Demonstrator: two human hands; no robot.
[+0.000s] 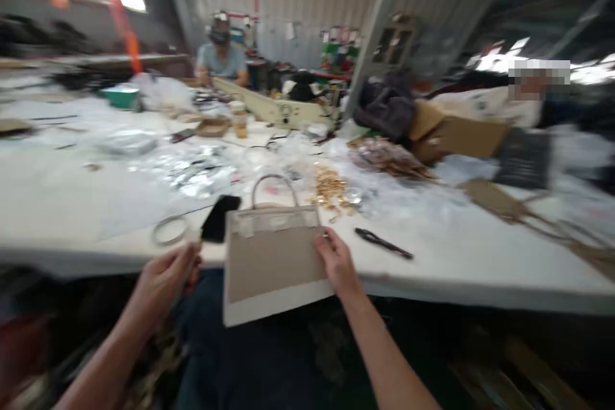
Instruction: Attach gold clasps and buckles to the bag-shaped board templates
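My right hand (337, 262) grips the right edge of a flat beige handbag (271, 262) with a curved handle, which hangs half over the near edge of the white table (72, 205). Clear tape runs across the bag's top. My left hand (166, 282) is closed round the handle of a black brush (218, 218), whose head sits just left of the bag's upper corner.
Black scissors (383, 244) lie right of the bag. A pile of small gold fittings (329, 189), clear plastic wrap (192, 173) and a tape ring (170, 229) are behind. Cardboard boxes (456, 134) stand at the back right. Two other people sit at the table's far side.
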